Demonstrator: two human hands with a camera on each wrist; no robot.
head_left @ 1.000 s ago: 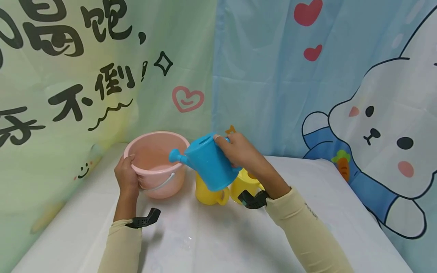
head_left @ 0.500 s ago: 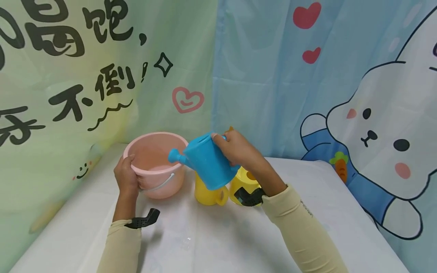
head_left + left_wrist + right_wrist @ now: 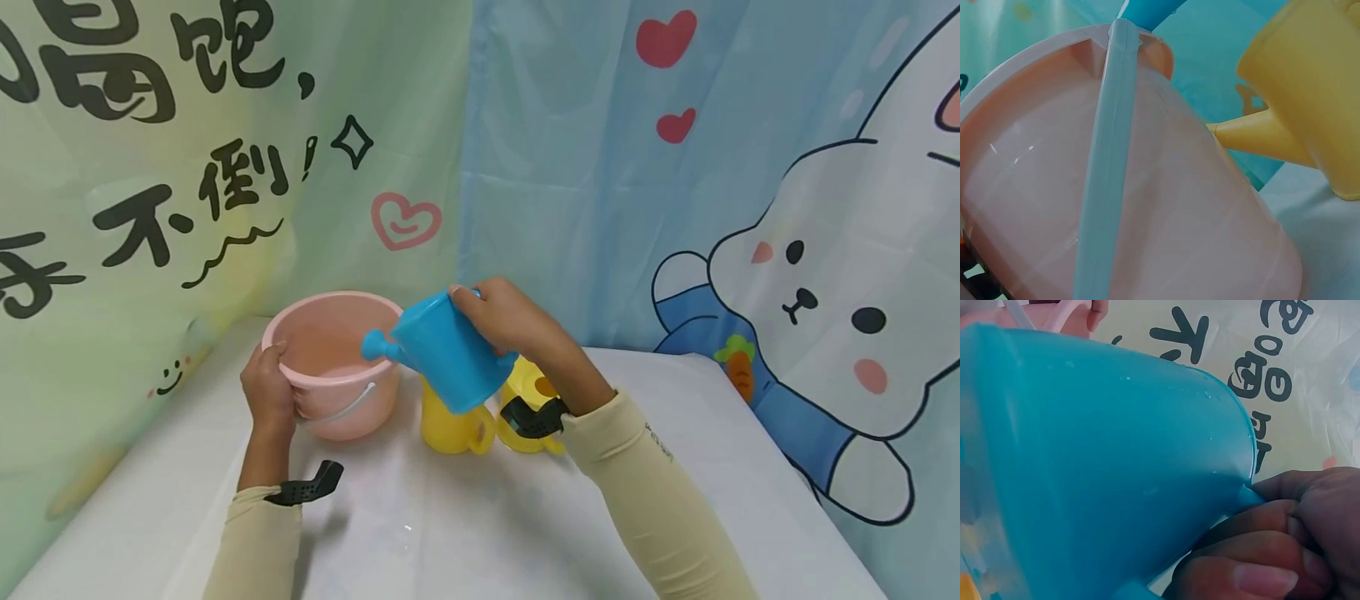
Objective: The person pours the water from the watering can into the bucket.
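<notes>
My right hand [image 3: 510, 321] grips the handle of a blue watering can [image 3: 453, 354], its fingers curled round it in the right wrist view. The can is held tilted to the left, and its spout head overlaps the right rim of a pink bucket [image 3: 352, 408]. Small drops cling to the can's wall [image 3: 1147, 425]. My left hand [image 3: 268, 387] holds the bucket's rim on the left, thumb over the edge. A pale bucket handle [image 3: 1107, 156] hangs down the bucket's outer side. The bucket's inside bottom is only partly visible.
Behind and below the blue can stand a yellow watering can [image 3: 442, 425] and a second yellow can [image 3: 525, 408], on a white-covered table [image 3: 450, 533]. A few wet spots glint on the cloth. A printed curtain [image 3: 555, 167] hangs behind the table.
The head view has shifted slightly, moving everything a little left in it. My right hand and the blue can have come slightly left, still tilted; the left hand keeps its hold on the bucket.
</notes>
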